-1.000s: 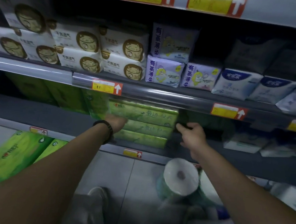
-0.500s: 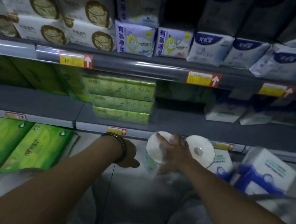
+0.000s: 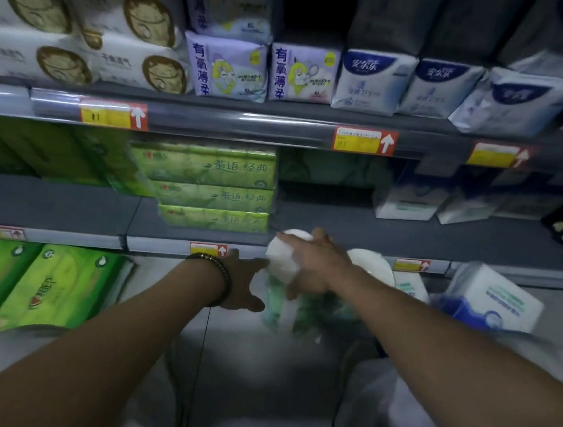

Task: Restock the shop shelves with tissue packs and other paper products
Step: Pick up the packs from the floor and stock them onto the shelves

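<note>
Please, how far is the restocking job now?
Done: three green tissue packs sit stacked on the middle grey shelf. In hand: the right hand grips a green-wrapped toilet roll pack; the left hand reaches toward it. Left: bare shelf beside the stack, and white-blue packs lying below.

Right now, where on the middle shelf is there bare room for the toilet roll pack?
Bare shelf lies right of the stacked green tissue packs, left of the white packs. More bare board sits front left. The top shelf is packed. The right hand grips the toilet roll pack.
</note>
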The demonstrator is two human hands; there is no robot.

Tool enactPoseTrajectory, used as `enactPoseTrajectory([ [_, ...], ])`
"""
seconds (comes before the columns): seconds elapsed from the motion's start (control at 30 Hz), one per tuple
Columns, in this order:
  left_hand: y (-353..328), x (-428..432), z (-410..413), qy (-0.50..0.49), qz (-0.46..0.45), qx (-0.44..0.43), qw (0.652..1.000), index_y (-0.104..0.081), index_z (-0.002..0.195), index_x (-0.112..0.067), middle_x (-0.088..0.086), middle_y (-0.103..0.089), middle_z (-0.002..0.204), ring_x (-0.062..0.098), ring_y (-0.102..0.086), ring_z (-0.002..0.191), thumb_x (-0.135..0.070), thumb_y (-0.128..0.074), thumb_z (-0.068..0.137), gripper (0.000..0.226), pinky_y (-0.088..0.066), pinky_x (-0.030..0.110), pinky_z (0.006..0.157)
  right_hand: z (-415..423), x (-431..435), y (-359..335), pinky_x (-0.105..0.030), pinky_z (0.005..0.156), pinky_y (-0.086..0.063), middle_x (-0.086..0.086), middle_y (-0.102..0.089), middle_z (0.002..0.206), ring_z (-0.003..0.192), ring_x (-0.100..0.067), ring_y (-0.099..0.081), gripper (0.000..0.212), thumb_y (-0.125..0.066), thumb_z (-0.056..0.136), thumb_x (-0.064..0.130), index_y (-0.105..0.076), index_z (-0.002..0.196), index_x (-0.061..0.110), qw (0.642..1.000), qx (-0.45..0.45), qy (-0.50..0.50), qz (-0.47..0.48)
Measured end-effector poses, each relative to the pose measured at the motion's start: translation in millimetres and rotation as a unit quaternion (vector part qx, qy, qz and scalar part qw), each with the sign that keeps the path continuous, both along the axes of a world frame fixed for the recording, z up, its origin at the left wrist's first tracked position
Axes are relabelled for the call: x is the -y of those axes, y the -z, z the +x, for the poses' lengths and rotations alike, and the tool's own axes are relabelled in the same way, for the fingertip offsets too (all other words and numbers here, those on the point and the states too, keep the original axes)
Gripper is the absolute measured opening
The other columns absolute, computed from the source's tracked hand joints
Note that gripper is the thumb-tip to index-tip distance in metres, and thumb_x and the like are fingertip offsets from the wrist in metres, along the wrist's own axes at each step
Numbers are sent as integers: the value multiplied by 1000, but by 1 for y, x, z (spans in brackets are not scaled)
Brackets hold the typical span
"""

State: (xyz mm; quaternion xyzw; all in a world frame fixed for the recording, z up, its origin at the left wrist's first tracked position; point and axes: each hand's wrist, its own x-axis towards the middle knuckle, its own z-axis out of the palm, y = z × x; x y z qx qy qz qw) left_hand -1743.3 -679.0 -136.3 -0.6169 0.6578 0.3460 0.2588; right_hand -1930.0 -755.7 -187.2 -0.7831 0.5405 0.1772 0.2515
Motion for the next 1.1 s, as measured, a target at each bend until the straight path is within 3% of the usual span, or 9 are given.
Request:
enactPoseTrajectory([
  [0.1, -1, -10, -14, -56, -45, -30, 997, 32, 155, -41, 20, 11, 170, 43, -27, 153, -73, -72, 77, 133, -37, 56, 118, -10, 2, -47, -53, 115, -44, -18, -27, 161, 148, -46, -30, 135, -86, 47, 74, -14, 160, 63, 999, 33, 17, 16],
  [0.2, -15, -28, -40, -157, -168, -144, 962, 29, 158, -21, 14, 17, 169, 39, 0, 158, -63, -86, 69, 151, -28, 57, 122, -31, -2, -94, -50, 118, -43, -11, -36, 164, 147, -40, -36, 135, -81, 39, 81, -26, 160, 59, 997, 69, 35, 2],
  [0.33, -31, -54, -69, -234, -273, -268, 894, 8, 160, -6, 16, -14, 162, 31, -22, 152, -49, -99, 55, 156, -36, 42, 116, -53, -9, -147, -44, 115, -45, 6, -42, 167, 148, -27, -44, 129, -81, 42, 78, -39, 161, 48, 989, 131, 65, 4],
  [0.5, -33, -64, -99, -324, -353, -396, 783, -18, 134, -48, -6, -54, 130, 14, -64, 110, -46, -100, 40, 125, -61, 36, 84, -59, -22, -171, -32, 85, -56, 5, -68, 129, 101, -14, -68, 84, -89, 64, 63, -64, 139, 34, 966, 212, 145, 13],
  [0.67, -39, -52, -101, -309, -341, -430, 777, -19, 130, -50, -8, -60, 123, 11, -68, 103, -37, -99, 45, 118, -62, 32, 82, -88, -36, -163, -36, 99, -51, -2, -46, 163, 136, -26, -58, 133, -92, 59, 72, -31, 167, 24, 921, 311, 233, 3],
  [0.8, -35, -40, -88, -348, -294, -470, 756, -24, 135, -39, 0, -64, 126, 17, -71, 108, -25, -103, 47, 119, -62, 38, 89, -122, -56, -124, -41, 101, -58, -5, -55, 156, 131, -24, -63, 163, -100, 29, 72, -25, 168, 32, 840, 438, 319, 27],
  [0.87, -38, -37, -83, -387, -234, -514, 729, -29, 139, -31, 7, -67, 128, 21, -74, 106, -21, -101, 50, 115, -63, 42, 87, -130, -64, -107, -46, 104, -56, -4, -60, 153, 131, -25, -64, 155, -105, 36, 62, -27, 166, 32, 844, 426, 313, 90],
  [0.97, -42, -37, -75, -405, -109, -600, 681, -36, 145, -31, 12, -64, 139, 32, -71, 115, -21, -94, 59, 104, -61, 56, 86, -127, -67, -102, -42, 100, -58, -2, -70, 141, 126, -24, -70, 111, -98, 64, 31, -40, 159, 25, 822, 470, 244, 208],
  [1.1, -37, -34, -61, -359, -12, -681, 639, -33, 156, -28, 16, -55, 150, 45, -56, 133, -16, -78, 77, 91, -46, 69, 106, -125, -64, -98, -48, 99, -58, -8, -71, 139, 127, -33, -69, 105, -96, 60, 26, -46, 153, 24, 779, 526, 245, 238],
])
